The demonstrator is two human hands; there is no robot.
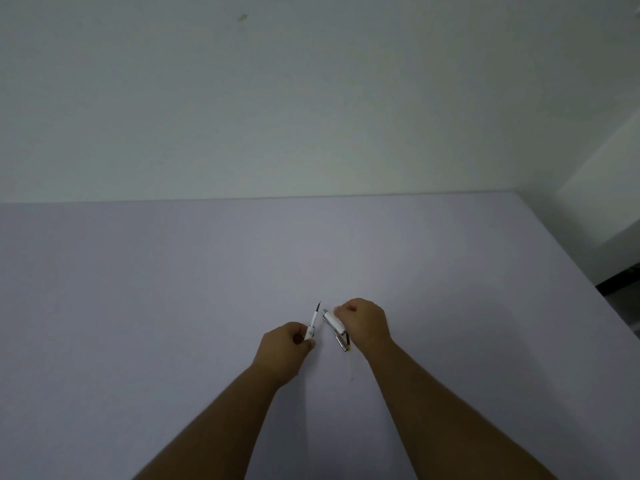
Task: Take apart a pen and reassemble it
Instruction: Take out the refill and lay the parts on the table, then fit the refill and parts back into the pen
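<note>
Over the table (173,289), near its front edge, our left hand (285,351) grasps the refill (313,322), our right hand (363,323) the barrel (334,323); a loose grip could drop small parts.

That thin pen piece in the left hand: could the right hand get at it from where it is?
Probably yes. The right hand is close beside the thin pen piece with only open air between, but it already grips the white barrel.

pale lavender table (173,289), plain white wall (311,98)
</note>
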